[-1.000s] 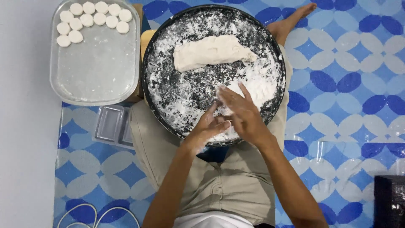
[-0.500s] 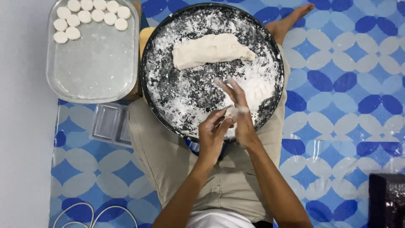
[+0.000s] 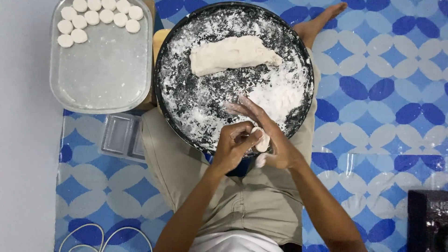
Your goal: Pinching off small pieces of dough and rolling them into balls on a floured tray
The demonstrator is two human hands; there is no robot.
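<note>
Small dough piece (image 3: pixel 262 141) sits right between my hands, at the near rim of the round black pan (image 3: pixel 182 112). My left hand (image 3: pixel 233 148) curls around it, thumb pressing on top; my right hand (image 3: pixel 270 140) cups it from the other side, fingers stretched out over the flour. Hands together, pinching it. It looks roundish, so I can't tell any long axis. Both forearms angle in over my lap.

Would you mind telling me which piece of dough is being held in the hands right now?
The small dough piece, pinched between the left hand and right hand; the big dough lump lies untouched in the floured pan.
</note>
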